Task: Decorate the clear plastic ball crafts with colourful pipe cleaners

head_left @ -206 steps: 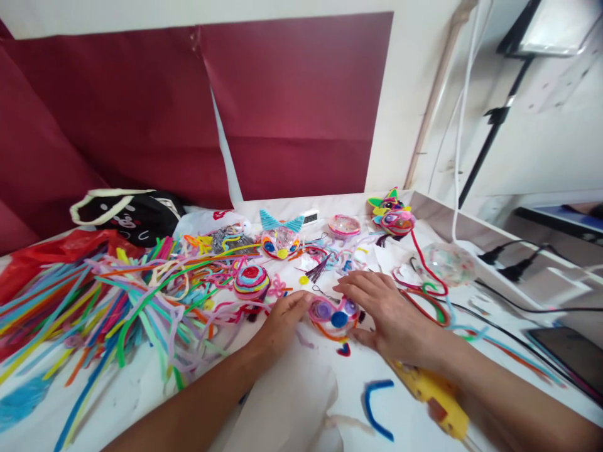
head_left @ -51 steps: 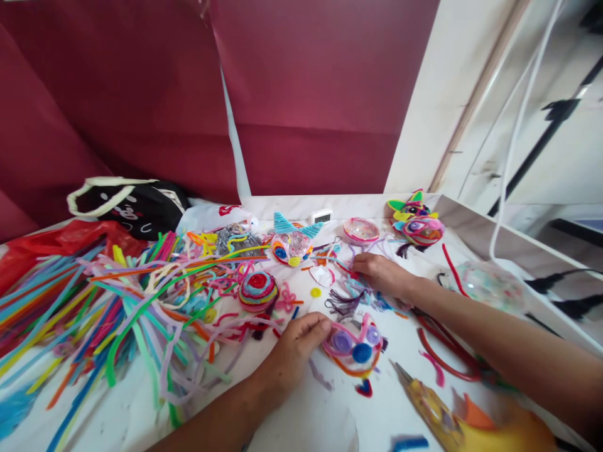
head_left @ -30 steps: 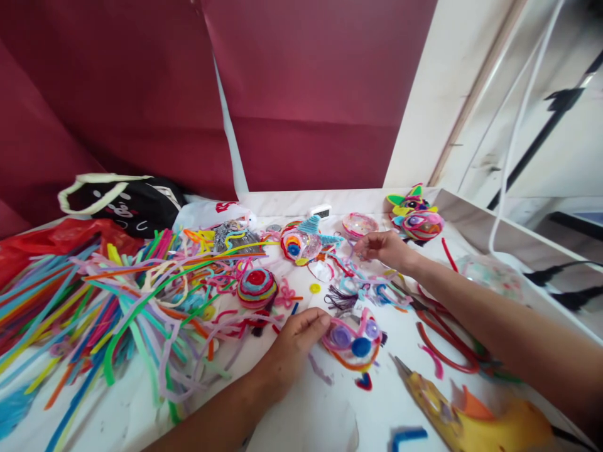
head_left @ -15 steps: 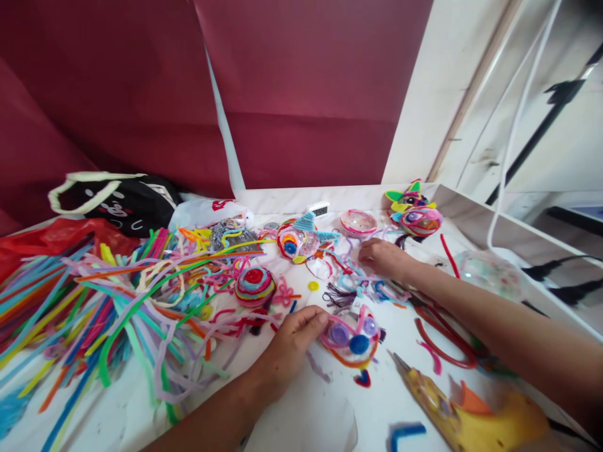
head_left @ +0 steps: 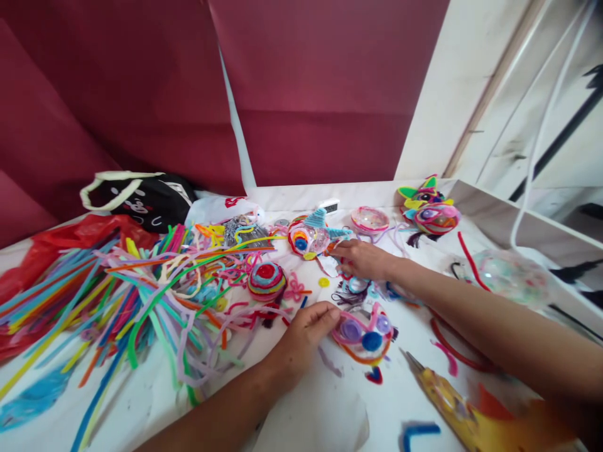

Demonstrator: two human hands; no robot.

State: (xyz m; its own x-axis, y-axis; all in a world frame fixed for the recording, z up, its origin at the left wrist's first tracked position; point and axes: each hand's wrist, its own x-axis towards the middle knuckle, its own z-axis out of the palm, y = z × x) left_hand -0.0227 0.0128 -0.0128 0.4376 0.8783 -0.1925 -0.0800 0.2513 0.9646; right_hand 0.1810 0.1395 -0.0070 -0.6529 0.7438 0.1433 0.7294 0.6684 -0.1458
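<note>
My left hand point(head_left: 308, 336) pinches the left edge of a clear plastic ornament point(head_left: 362, 342) trimmed with pink and orange pipe cleaners, with two purple discs and a blue one. A small red and blue heart point(head_left: 375, 375) lies just below that ornament. Over loose pipe cleaner scraps point(head_left: 360, 285), my right hand point(head_left: 365, 259) has its fingers bent and close together; what they hold, if anything, is hidden. Beside its fingertips sits a fish-shaped ornament point(head_left: 308, 238) with a light blue fin. A striped round ornament point(head_left: 267, 281) rests further left.
A big heap of coloured pipe cleaners point(head_left: 155, 301) covers the left side, near a black bag point(head_left: 146, 204). Yellow-handled pliers point(head_left: 445, 398) lie at the front right. Behind are a pink-rimmed clear bowl point(head_left: 370, 220) and a colourful animal ornament point(head_left: 429, 210). A clear dome point(head_left: 511, 276) is at right.
My right hand has moved left across the scraps, toward the fish-shaped ornament. My left hand keeps its hold on the clear ornament. The whole view has shifted slightly.
</note>
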